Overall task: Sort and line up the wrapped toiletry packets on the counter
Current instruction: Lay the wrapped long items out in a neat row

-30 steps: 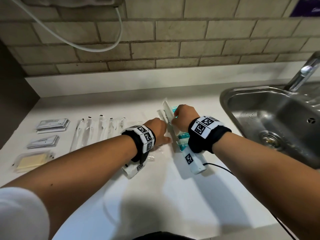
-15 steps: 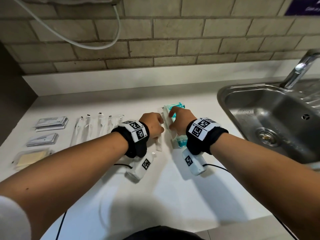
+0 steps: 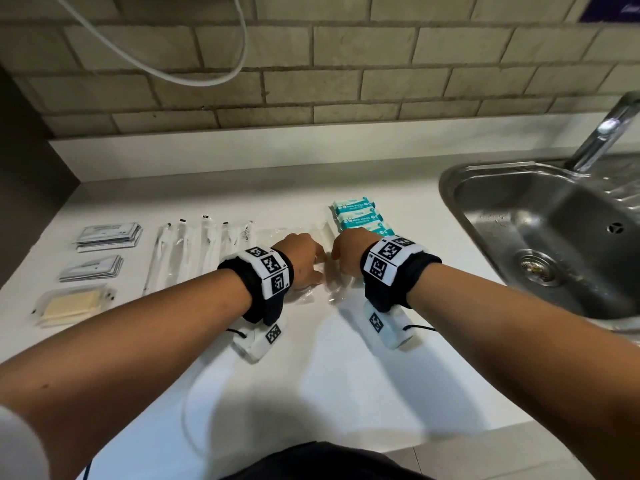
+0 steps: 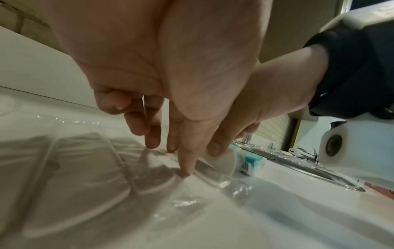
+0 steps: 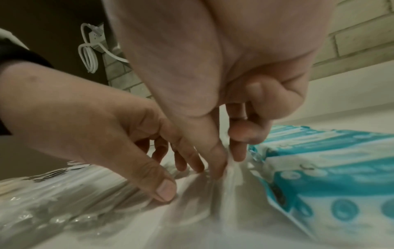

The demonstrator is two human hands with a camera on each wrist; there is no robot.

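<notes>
Long clear-wrapped packets (image 3: 313, 233) lie flat in the middle of the white counter (image 3: 346, 375), just left of a row of teal wipe packs (image 3: 358, 216). My left hand (image 3: 303, 258) presses its straight fingertips (image 4: 184, 170) and thumb onto the near part of one clear packet (image 4: 95, 168). Right beside it, my right hand (image 3: 349, 252) pinches the edge of the neighbouring clear packet (image 5: 229, 178) between thumb and forefinger (image 5: 237, 151), close against a teal pack (image 5: 319, 168). What is inside the clear wrappers is hard to make out.
Wrapped toothbrushes (image 3: 194, 247) lie in a row to the left, then two stacks of flat sachets (image 3: 107, 233) and a yellow bar in a clear wrapper (image 3: 72, 304). A steel sink (image 3: 540, 244) with a tap (image 3: 602, 133) is at the right. Brick wall behind.
The long packets that my hands held up on edge beside the teal packs now lie flat. Both hands have slid back to the packets' near ends.
</notes>
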